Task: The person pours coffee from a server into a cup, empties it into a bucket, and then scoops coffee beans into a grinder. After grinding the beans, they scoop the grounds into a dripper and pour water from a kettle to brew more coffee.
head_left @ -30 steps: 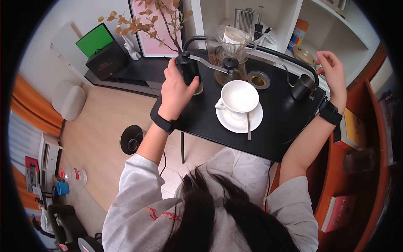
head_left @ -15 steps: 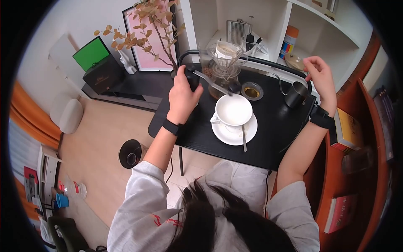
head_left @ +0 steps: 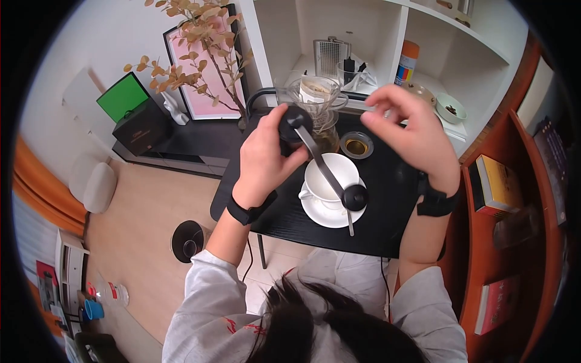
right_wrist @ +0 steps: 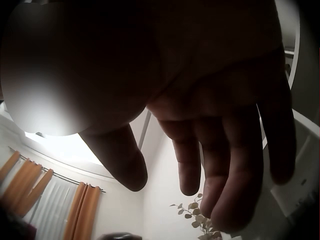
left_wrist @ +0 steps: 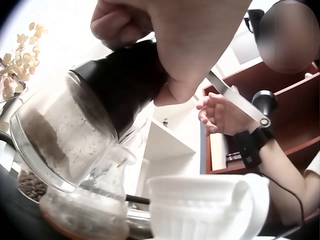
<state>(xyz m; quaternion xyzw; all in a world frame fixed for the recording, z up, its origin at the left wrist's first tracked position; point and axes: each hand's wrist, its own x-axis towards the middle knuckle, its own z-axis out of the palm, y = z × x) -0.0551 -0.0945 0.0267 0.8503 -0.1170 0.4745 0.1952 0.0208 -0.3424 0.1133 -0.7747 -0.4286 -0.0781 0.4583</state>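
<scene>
My left hand [head_left: 263, 154] grips the black body of a hand coffee grinder [head_left: 295, 125]. Its crank reaches toward me across the white cup [head_left: 330, 172], ending in a round black knob [head_left: 354, 197]. In the left wrist view the grinder tilts, and its clear jar [left_wrist: 65, 132] holds brown grounds. Raised over the table's right side, my right hand [head_left: 414, 133] has loosely bent fingers and holds nothing; the right wrist view shows its fingers [right_wrist: 240, 165] spread apart. The cup stands on a saucer [head_left: 315, 213] with a spoon [head_left: 351, 225].
Behind the cup stand a glass dripper [head_left: 299, 91] with a paper filter [head_left: 316, 91] and a glass server [head_left: 330, 138]. A small round dish [head_left: 357, 146] sits right of them on the black table [head_left: 387, 224]. White shelves [head_left: 378, 18] rise behind; a wooden bookcase [head_left: 466, 266] borders the right.
My left hand has brought the grinder toward the cup and tilted it, its crank swinging toward me. My right hand has moved left from the table's right end. The head view has shifted too.
</scene>
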